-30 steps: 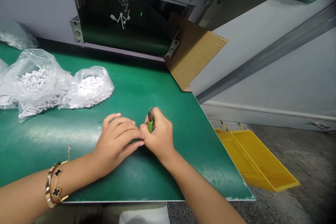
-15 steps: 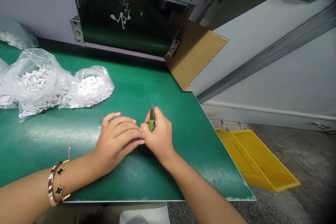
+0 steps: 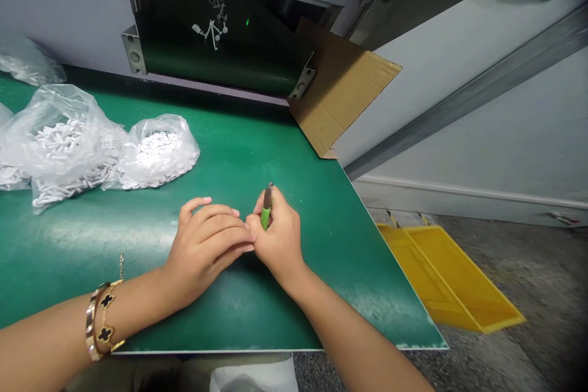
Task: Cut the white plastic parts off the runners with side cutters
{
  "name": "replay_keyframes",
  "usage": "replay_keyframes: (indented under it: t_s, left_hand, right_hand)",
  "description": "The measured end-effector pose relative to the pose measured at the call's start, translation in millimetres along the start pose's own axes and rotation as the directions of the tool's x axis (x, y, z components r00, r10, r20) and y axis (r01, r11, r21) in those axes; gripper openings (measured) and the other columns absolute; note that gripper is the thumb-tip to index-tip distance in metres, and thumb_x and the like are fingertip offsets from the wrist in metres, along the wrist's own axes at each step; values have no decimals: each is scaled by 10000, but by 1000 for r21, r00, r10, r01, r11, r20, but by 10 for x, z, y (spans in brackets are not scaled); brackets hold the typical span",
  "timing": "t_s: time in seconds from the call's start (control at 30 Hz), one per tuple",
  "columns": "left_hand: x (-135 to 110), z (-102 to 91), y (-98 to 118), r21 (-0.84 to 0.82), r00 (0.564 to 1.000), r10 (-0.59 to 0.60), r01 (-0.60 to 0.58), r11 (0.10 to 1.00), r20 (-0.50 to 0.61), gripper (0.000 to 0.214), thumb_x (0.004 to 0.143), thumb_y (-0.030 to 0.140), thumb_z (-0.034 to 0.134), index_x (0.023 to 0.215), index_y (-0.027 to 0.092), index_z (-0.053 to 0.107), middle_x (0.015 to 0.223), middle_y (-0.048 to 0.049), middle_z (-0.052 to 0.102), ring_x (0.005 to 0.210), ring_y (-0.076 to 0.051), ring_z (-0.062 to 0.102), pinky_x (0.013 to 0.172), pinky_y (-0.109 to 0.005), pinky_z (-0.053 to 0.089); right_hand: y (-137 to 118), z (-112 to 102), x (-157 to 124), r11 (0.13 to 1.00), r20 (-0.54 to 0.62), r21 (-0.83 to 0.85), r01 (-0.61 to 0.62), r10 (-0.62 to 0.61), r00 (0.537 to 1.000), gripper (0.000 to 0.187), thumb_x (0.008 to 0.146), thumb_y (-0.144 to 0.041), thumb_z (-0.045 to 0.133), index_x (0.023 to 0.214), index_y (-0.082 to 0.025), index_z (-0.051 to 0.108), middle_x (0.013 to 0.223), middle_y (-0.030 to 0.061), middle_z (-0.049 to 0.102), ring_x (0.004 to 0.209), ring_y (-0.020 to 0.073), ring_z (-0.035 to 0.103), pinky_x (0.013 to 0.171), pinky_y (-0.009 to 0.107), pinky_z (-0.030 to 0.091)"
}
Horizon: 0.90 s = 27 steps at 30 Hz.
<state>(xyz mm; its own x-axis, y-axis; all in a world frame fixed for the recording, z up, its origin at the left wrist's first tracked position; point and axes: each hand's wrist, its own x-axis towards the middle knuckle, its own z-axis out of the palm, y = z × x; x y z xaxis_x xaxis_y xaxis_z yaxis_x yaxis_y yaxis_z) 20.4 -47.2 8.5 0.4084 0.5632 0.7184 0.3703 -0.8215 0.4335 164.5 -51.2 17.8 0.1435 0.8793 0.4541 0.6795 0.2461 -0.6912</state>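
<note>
My right hand grips a green-handled tool upright in its fingers, with a dark metal tip showing above them. The fingers hide most of the handle. My left hand lies palm down on the green mat, fingers curled, its fingertips close to the right hand. Nothing shows in it, though the curled fingers could hide something small. A gold bracelet circles my left wrist.
Clear plastic bags of white moulded parts lie on the mat at the left. Behind it, white sprues sit on a dark green conveyor belt in a machine opening. A cardboard flap stands at the mat's back corner. A yellow tray lies on the floor at the right.
The tool in my right hand has shifted from leaning left to nearly upright, its tip a little higher. My left hand has barely moved.
</note>
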Motion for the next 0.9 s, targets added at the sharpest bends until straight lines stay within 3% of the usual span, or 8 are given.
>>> replay_keyframes:
  t_s: [0.27,0.43,0.7,0.8,0.9]
  left_hand:
    - [-6,-14,9,-17,997,-46,47,999,59,37,822,196,591,848,220,579,857,15,657,903,-147,568,951,-373,267]
    - [-17,-12,36,-55,981,-138,147,988,136,90,834,222,570,914,220,530,853,11,607,836,-136,540,933,-368,278]
    - [-30,-20,47,-101,970,-173,192,976,170,92,847,193,530,936,218,532,887,8,600,865,-140,527,913,-352,280]
    - [-8,-18,75,-149,933,-278,316,937,229,63,849,208,519,889,219,566,842,14,605,811,-137,529,820,-316,328]
    - [26,-13,104,-230,848,-427,504,832,315,96,842,222,517,810,216,607,755,23,599,734,-128,525,747,-282,364]
  right_hand:
    - [18,19,-1,999,-45,-13,31,-32,998,146,621,-105,411,651,-221,327,539,-79,358,459,81,345,463,211,303]
    - [34,15,-22,990,-152,29,139,-133,979,176,638,-89,423,679,-224,317,591,-67,364,491,84,369,490,218,339]
    - [85,15,-31,970,-194,13,242,-235,952,213,636,-54,438,696,-225,327,604,-62,361,513,89,390,492,221,346]
    - [120,14,-16,957,-212,-46,286,-289,934,211,639,-58,449,692,-225,332,594,-61,370,507,93,391,484,226,338]
    - [156,14,-2,935,-218,-103,340,-355,909,209,640,-68,465,687,-225,335,589,-59,375,497,94,385,469,229,330]
